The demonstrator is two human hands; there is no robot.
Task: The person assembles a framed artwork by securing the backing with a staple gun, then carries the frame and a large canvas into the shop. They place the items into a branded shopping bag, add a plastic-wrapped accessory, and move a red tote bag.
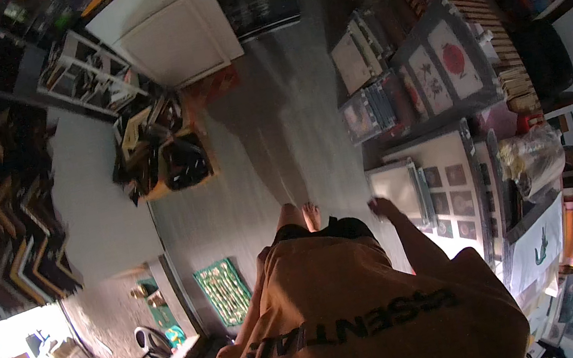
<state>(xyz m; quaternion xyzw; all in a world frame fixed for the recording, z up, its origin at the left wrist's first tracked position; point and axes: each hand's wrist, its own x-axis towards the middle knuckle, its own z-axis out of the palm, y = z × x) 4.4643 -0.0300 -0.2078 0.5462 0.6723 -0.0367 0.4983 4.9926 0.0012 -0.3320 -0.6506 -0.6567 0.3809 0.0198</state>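
My right hand [381, 207] hangs out at my right side, dark and small. It is close to a wrapped white picture [395, 185] leaning at the front of a stack, and I cannot tell whether the two touch. Its fingers are too blurred to show whether they are open or curled. Along the left side of my brown shirt [344, 298] runs my left forearm [253, 307]; the hand at its end is mostly hidden by the shirt. Below me show one bare leg and a bare foot [312, 216] on the grey floor [264, 183].
Wrapped prints [428, 75] and large framed sheets [447, 144] lean along the right. Ahead stand a white panel [165, 40] and a box of frame pieces [179, 168]. Corner frame samples [1, 219] hang on the left wall, above a green patterned mat [224, 292] on the floor.
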